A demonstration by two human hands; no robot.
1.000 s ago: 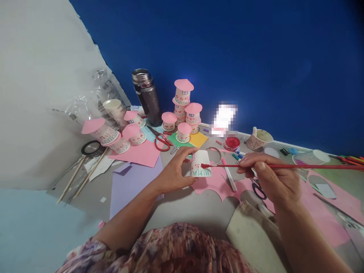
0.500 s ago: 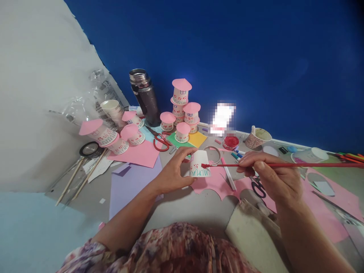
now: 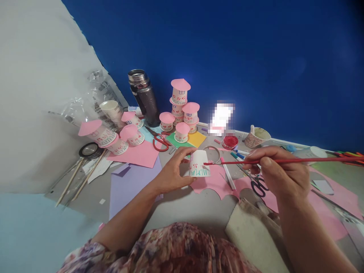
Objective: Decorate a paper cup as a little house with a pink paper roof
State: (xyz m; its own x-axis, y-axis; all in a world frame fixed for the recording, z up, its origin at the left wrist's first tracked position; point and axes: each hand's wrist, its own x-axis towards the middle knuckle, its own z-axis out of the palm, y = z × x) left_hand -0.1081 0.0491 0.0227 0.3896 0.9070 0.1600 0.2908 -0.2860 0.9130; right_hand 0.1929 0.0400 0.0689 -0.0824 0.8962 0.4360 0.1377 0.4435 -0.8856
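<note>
A white paper cup (image 3: 200, 163), upside down, is held by its top and bottom between the thumb and fingers of my left hand (image 3: 176, 170). Green grass strokes run along its rim, with small red marks above them. My right hand (image 3: 280, 172) pinches a red paintbrush (image 3: 295, 160) lying nearly level. Its red-coated tip is at the cup's right side. Beyond the cup is a small pot of red paint (image 3: 229, 141). Behind my left hand stand several decorated cups with pink cone roofs, among them a stacked tower (image 3: 179, 96).
A dark flask (image 3: 144, 98) stands by the blue wall, with a stack of paper cups (image 3: 109, 110) to its left. Red-handled scissors (image 3: 159, 143), black-handled scissors (image 3: 258, 186), a roll of tape (image 3: 88, 149), a patterned cup (image 3: 256, 137) and pink paper (image 3: 210, 185) lie around the table.
My right hand has shifted slightly right, drawing the brush tip a little to the right on the cup. My left hand and the cup stay almost still.
</note>
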